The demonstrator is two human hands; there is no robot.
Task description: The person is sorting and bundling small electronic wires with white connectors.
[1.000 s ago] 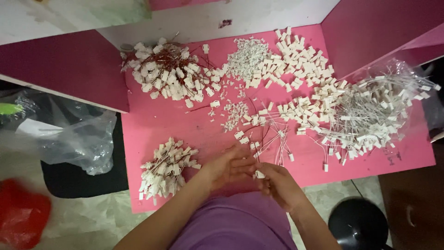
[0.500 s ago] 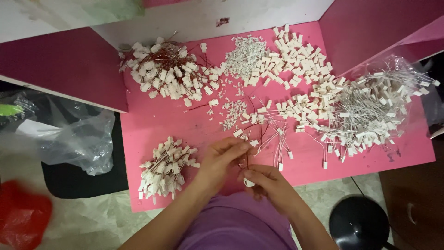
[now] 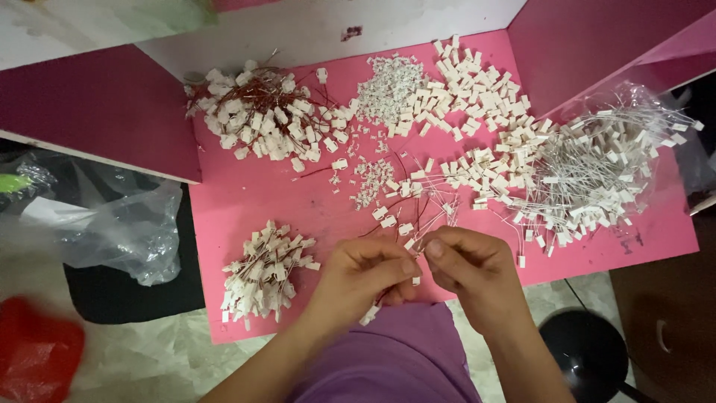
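- The left hand [image 3: 358, 275] is at the near edge of the pink table [image 3: 246, 201], its fingers pinched narrow on a small white plug [image 3: 410, 280]; another white piece [image 3: 368, 315] sticks out below its palm.
- The right hand [image 3: 470, 265] is just beside the left one, thumb and forefinger closed tight and tip to tip with the left fingers; it seems to pinch a thin wire [image 3: 436, 224] that runs from the fingertips up onto the table, though the grip itself is too small to tell for sure.
- A bundle of white plugs [image 3: 262, 272] lies on the table's near left part, just left of the left hand.
- A heap of plugs with red wires [image 3: 261, 119] sits at the table's far left.
- A mound of tiny white bits [image 3: 388, 89] lies at the far middle of the table, with a spread of loose white plugs [image 3: 477, 82] just right of it.
- A big pile of plugs with white wires [image 3: 597, 172] fills the table's right side, partly on a clear plastic bag [image 3: 641, 104].
- A few loose plugs and wires [image 3: 406, 201] lie on the table's middle, just beyond the hands.
- Left of the table, off its edge, lies a crumpled clear bag [image 3: 127, 231]; a red thing [image 3: 33, 358] is blurred at the near left corner.
- A black round stool [image 3: 585, 354] stands below the table's near right edge.
- A purple garment [image 3: 395, 358] covers the lap under the hands.
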